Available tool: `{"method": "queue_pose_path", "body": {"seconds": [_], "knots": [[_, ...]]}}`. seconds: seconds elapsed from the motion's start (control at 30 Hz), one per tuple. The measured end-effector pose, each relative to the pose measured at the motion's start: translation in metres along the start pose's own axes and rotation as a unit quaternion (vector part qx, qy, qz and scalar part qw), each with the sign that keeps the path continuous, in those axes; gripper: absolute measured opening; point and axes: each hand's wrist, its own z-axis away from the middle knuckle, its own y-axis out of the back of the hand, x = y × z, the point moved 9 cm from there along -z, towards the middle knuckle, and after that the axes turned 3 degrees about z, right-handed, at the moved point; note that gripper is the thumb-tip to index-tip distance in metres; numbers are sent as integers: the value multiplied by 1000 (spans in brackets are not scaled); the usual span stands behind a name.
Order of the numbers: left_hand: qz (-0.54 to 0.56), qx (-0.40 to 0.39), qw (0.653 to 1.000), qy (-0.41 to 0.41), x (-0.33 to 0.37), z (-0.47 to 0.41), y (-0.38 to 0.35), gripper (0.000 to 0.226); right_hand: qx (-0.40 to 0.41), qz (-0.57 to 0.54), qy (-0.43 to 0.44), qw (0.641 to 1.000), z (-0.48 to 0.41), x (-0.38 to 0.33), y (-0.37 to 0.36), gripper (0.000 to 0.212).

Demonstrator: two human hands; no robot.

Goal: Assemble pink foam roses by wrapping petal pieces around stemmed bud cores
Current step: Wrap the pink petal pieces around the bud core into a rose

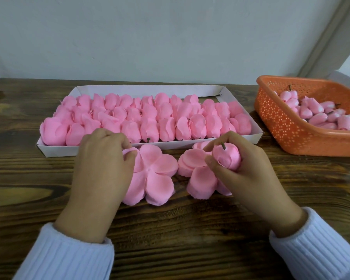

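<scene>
My right hand (248,174) grips a pink foam rose (227,156) held upside down, its short brown stem (223,146) pointing up. Under it lies a stack of flat five-lobed pink petal pieces (198,174). To the left lies a second stack of petal pieces (156,174) on the wooden table (170,229). My left hand (101,170) pinches the upper left lobe of that stack with curled fingers.
A white shallow tray (257,136) behind the hands holds several rows of pink roses (146,118). An orange perforated basket (287,128) at the right holds several stemmed bud cores (319,116). A pale wall stands behind the table.
</scene>
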Motion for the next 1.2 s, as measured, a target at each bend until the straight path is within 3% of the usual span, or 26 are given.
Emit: {"method": "queue_pose_path", "body": {"seconds": [0.1, 0.23, 0.4, 0.63, 0.87, 1.0, 1.13, 1.2], "knots": [[57, 24, 998, 11, 2, 1, 5, 14, 0, -1, 1, 1000, 0, -1, 0, 10], [207, 31, 973, 100, -7, 2, -1, 22, 2, -19, 4, 1000, 1, -2, 0, 8], [407, -27, 894, 185, -10, 7, -25, 30, 2, -112, 1, 994, 3, -7, 0, 7], [555, -113, 807, 166, 29, 19, -47, 29, -49, -319, -42, 946, 7, -12, -17, 11], [606, -153, 757, 193, 41, 28, -53, 27, -40, -312, -98, 944, 10, 3, -19, 13], [645, -160, 706, 245, 46, 37, -64, 23, -19, -241, -81, 967, 10, 0, -14, 14], [674, -211, 664, 245, 55, 41, -74, 51, 46, -180, -61, 981, 9, -1, -2, 12], [692, -244, 636, 240, 60, 44, -78, 55, 68, -174, -63, 980, 9, 2, 2, 10]]}}
